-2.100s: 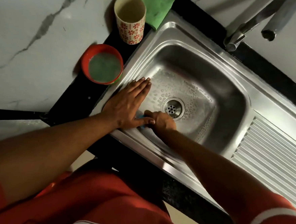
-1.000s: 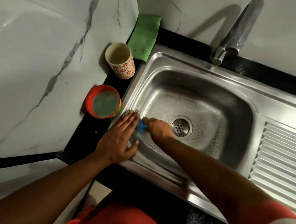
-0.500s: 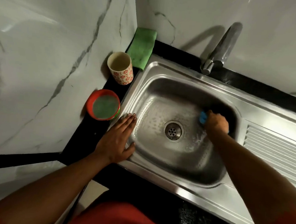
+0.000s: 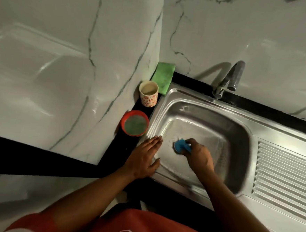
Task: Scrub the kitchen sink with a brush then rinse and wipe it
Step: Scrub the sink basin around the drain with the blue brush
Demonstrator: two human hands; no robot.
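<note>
A stainless steel sink (image 4: pixel 200 103) with a soapy, wet basin fills the right half of the head view. My right hand (image 4: pixel 199 158) grips a blue brush (image 4: pixel 181 145) and presses it on the basin floor near the left wall. The drain is hidden under that hand. Flat on the sink's left rim lies my left hand (image 4: pixel 143 159), fingers straight and together. A chrome tap (image 4: pixel 229 79) stands at the back of the sink, no water running from it.
On the black counter left of the sink stand a red tub (image 4: pixel 135 123) of greenish paste and a flowered cup (image 4: pixel 148 93). A green cloth (image 4: pixel 163 77) lies in the back corner. The ribbed drainboard (image 4: pixel 285 177) extends right. Marble walls close in behind and left.
My right hand has swept the brush from the basin's right side back to the left side, next to my left hand. The left hand stays on the rim. The camera has tilted up.
</note>
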